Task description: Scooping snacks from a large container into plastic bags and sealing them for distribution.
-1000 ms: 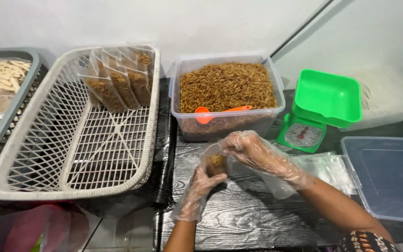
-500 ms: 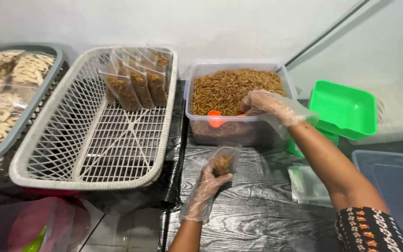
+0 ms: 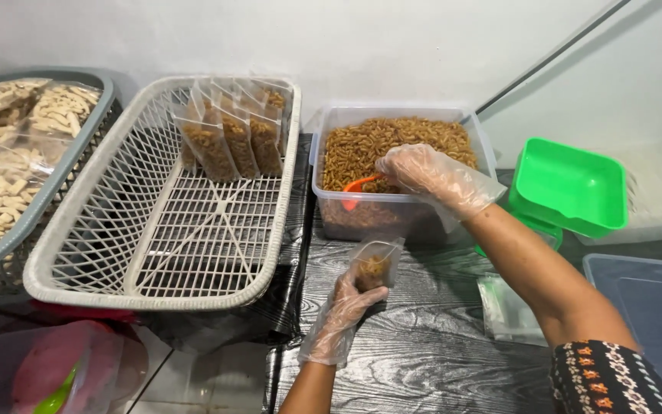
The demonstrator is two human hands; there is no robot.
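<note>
My left hand (image 3: 340, 308), in a thin clear glove, holds a small clear pouch (image 3: 374, 264) upright over the dark table; the pouch has a little brown snack at its bottom. My right hand (image 3: 423, 172), also gloved, grips the handle of an orange scoop (image 3: 354, 186) inside a clear plastic tub (image 3: 392, 211) full of brown curly snacks. The scoop's bowl lies low against the tub's front wall.
A white lattice basket (image 3: 155, 230) on the left holds several filled pouches (image 3: 231, 138) at its far end. A grey basket (image 3: 9, 169) of pale snack bags stands further left. A green scale (image 3: 568, 188), empty pouches (image 3: 507, 307) and a blue lid (image 3: 653, 322) sit right.
My right hand left the pouch, reached into the tub and took hold of the orange scoop. The left hand kept the pouch upright. The view shifted slightly.
</note>
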